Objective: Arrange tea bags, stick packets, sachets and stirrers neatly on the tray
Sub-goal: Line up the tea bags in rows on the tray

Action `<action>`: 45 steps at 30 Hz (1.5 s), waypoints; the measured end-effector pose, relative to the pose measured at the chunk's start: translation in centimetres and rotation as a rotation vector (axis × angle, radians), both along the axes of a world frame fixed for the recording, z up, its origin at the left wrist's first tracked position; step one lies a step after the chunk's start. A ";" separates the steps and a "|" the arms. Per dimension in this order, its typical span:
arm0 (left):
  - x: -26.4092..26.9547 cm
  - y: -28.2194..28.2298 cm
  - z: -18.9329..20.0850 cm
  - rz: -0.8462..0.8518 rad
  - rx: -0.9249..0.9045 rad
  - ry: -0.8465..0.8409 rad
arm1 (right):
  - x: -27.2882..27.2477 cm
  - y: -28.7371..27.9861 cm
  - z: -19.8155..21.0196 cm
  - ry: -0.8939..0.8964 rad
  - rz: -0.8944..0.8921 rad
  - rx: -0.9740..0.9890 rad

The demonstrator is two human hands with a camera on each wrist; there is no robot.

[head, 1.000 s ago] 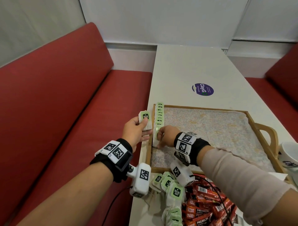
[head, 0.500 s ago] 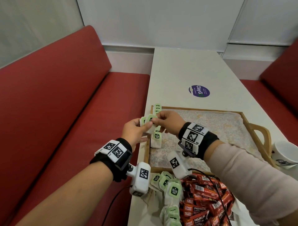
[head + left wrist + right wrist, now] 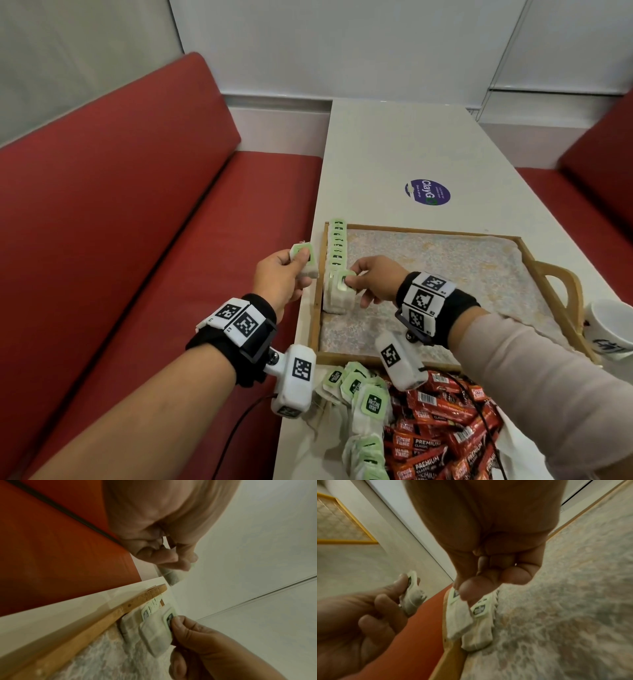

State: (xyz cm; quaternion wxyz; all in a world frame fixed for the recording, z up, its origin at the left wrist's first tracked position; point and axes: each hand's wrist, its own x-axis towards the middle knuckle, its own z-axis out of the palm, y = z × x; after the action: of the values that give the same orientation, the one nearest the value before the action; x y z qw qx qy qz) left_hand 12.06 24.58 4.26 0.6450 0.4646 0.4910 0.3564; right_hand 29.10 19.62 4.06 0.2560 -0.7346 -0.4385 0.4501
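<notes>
Hands both busy: left hand (image 3: 279, 277) pinches a spare tea bag (image 3: 304, 258) off the tray's left side, above the red bench (image 3: 120, 222); right hand (image 3: 371, 279) pinches another tea bag (image 3: 340, 291) by its tag, lowering it at the near end of the tea bag row (image 3: 336, 246) standing along the left wall of the tray (image 3: 534, 270). Early days, I judge: one partial row placed, rest of lined tray bare. Loose tea bags (image 3: 359, 404) and red stick packets (image 3: 445, 428) wait piled on tabletop (image 3: 394, 144). Stirrers, sachets unseen.
</notes>
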 end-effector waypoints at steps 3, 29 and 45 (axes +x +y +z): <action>0.1 -0.1 -0.2 -0.004 0.026 0.037 | -0.7 -0.1 -0.6 -0.010 0.075 -0.058; -0.2 -0.2 -1.2 -0.053 0.074 0.134 | -1.1 2.6 -2.2 -0.396 0.192 -0.215; 0.2 -1.9 -0.6 -0.181 0.150 0.102 | -2.5 0.1 2.0 -0.042 0.071 0.272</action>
State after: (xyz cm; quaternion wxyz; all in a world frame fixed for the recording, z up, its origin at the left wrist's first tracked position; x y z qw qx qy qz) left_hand 12.30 22.67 3.70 0.6121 0.5716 0.4512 0.3083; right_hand 26.61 19.69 6.09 0.3278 -0.6866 -0.5262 0.3798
